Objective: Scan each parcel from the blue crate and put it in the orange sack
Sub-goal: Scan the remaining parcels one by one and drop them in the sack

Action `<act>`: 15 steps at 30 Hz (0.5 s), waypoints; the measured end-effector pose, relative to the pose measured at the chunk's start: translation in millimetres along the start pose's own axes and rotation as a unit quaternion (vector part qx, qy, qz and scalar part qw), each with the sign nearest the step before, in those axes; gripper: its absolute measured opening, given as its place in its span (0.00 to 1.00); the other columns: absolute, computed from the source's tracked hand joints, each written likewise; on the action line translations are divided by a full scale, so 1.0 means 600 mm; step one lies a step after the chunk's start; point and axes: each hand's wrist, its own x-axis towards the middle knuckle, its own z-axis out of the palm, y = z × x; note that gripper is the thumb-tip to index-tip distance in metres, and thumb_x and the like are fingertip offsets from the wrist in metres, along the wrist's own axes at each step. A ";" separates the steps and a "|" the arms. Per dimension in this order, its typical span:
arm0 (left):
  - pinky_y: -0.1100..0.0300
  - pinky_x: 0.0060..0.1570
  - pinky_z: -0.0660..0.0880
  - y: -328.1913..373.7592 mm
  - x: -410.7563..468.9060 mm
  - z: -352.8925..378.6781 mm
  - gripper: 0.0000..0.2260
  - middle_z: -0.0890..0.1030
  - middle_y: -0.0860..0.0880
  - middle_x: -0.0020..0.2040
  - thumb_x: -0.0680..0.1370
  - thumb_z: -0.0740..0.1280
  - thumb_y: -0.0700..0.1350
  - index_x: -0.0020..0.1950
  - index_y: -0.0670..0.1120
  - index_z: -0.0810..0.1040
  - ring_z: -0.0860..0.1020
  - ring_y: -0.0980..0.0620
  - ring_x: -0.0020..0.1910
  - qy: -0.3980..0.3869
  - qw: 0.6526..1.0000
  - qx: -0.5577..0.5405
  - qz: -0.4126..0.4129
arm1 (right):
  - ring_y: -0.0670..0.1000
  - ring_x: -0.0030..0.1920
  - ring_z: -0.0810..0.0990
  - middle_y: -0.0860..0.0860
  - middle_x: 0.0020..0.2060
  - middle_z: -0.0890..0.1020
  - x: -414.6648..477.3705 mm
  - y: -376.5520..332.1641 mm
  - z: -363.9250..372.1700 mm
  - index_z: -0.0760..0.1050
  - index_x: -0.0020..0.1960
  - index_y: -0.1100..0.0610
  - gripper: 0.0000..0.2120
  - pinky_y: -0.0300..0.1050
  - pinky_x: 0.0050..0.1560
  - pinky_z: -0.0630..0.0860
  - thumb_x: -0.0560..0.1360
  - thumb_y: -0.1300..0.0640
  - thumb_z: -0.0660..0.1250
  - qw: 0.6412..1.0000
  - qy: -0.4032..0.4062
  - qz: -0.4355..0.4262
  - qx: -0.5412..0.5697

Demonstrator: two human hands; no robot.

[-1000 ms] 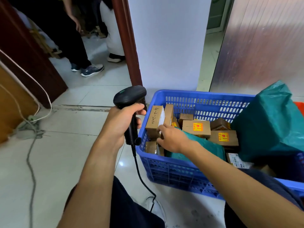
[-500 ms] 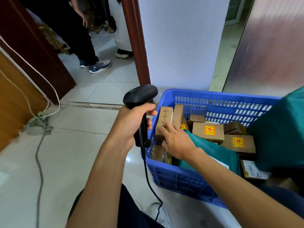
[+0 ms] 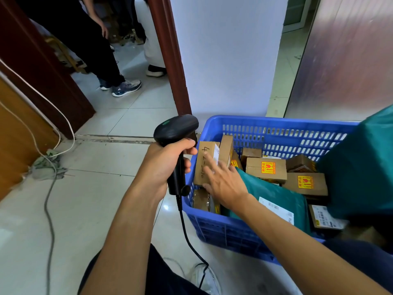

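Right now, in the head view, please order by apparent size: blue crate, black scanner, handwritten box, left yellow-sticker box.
1. blue crate
2. black scanner, partly because it is nearer the camera
3. handwritten box and left yellow-sticker box: they look alike, so I do not rank them

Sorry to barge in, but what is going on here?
A person is working through parcels. Their left hand grips a corded black scanner beside the blue crate, while the right hand rests with spread fingers on an upright cardboard box bearing handwriting at the crate's left end. It has not been lifted out yet. Other boxes and a teal mailer bag lie in the crate; the orange sack is not in view.
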 end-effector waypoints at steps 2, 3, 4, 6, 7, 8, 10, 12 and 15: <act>0.58 0.32 0.76 0.000 -0.001 -0.001 0.02 0.84 0.48 0.38 0.79 0.72 0.41 0.47 0.44 0.83 0.74 0.51 0.30 -0.001 1.000 -0.001 0.001 | 0.61 0.74 0.66 0.54 0.83 0.45 0.000 -0.007 0.005 0.62 0.74 0.56 0.20 0.58 0.64 0.74 0.84 0.52 0.58 0.999 -0.009 -0.038 -0.032; 0.58 0.32 0.76 0.001 -0.001 -0.002 0.02 0.84 0.48 0.38 0.79 0.72 0.41 0.47 0.43 0.83 0.74 0.51 0.30 0.000 1.000 -0.002 0.001 | 0.61 0.73 0.68 0.54 0.83 0.45 0.000 -0.011 0.005 0.62 0.74 0.57 0.19 0.57 0.64 0.74 0.84 0.56 0.57 0.998 -0.017 -0.044 -0.035; 0.58 0.32 0.76 0.000 -0.001 -0.003 0.02 0.84 0.48 0.38 0.79 0.72 0.41 0.47 0.43 0.83 0.74 0.51 0.30 0.000 1.000 -0.003 0.002 | 0.60 0.71 0.69 0.55 0.83 0.46 0.000 -0.016 0.004 0.61 0.74 0.57 0.19 0.57 0.63 0.73 0.84 0.58 0.56 0.998 -0.021 -0.046 -0.036; 0.58 0.33 0.77 0.000 -0.002 -0.004 0.02 0.84 0.48 0.38 0.79 0.72 0.41 0.47 0.43 0.83 0.74 0.51 0.30 0.001 1.000 -0.005 0.002 | 0.60 0.69 0.69 0.56 0.83 0.48 0.000 -0.022 0.002 0.60 0.76 0.58 0.21 0.56 0.64 0.73 0.83 0.60 0.55 0.998 -0.019 -0.044 -0.029; 0.58 0.33 0.77 0.001 -0.002 -0.005 0.02 0.84 0.48 0.38 0.79 0.72 0.41 0.47 0.43 0.83 0.74 0.51 0.30 0.001 1.000 -0.005 0.002 | 0.60 0.69 0.69 0.57 0.82 0.50 0.000 -0.024 0.000 0.60 0.76 0.57 0.21 0.56 0.65 0.72 0.83 0.60 0.55 0.999 -0.013 -0.042 -0.026; 0.58 0.33 0.77 0.001 -0.003 -0.005 0.02 0.84 0.48 0.38 0.79 0.72 0.41 0.47 0.44 0.83 0.74 0.51 0.30 0.000 1.000 -0.006 0.001 | 0.61 0.70 0.69 0.57 0.81 0.51 -0.001 -0.024 0.000 0.60 0.76 0.55 0.21 0.56 0.66 0.71 0.83 0.59 0.56 0.999 -0.009 -0.041 -0.024; 0.59 0.32 0.77 0.000 -0.003 -0.006 0.02 0.84 0.48 0.38 0.79 0.72 0.41 0.47 0.44 0.83 0.74 0.51 0.29 0.000 1.000 -0.008 0.000 | 0.61 0.71 0.67 0.58 0.81 0.50 -0.002 -0.019 0.004 0.58 0.78 0.51 0.24 0.57 0.67 0.70 0.84 0.58 0.57 0.999 -0.017 -0.039 -0.028; 0.59 0.32 0.76 0.000 -0.003 -0.008 0.02 0.84 0.48 0.38 0.79 0.72 0.41 0.47 0.43 0.83 0.74 0.51 0.29 0.002 1.000 -0.012 -0.002 | 0.61 0.71 0.66 0.57 0.82 0.45 -0.004 -0.011 0.009 0.55 0.80 0.48 0.27 0.58 0.68 0.70 0.84 0.57 0.58 0.998 -0.039 -0.028 -0.034; 0.58 0.32 0.76 0.000 -0.002 -0.012 0.02 0.84 0.48 0.38 0.79 0.72 0.41 0.47 0.43 0.83 0.73 0.51 0.29 0.005 1.000 -0.013 -0.003 | 0.63 0.70 0.68 0.58 0.82 0.44 -0.001 -0.001 0.014 0.58 0.78 0.50 0.25 0.58 0.66 0.72 0.82 0.56 0.58 0.998 -0.046 0.015 -0.030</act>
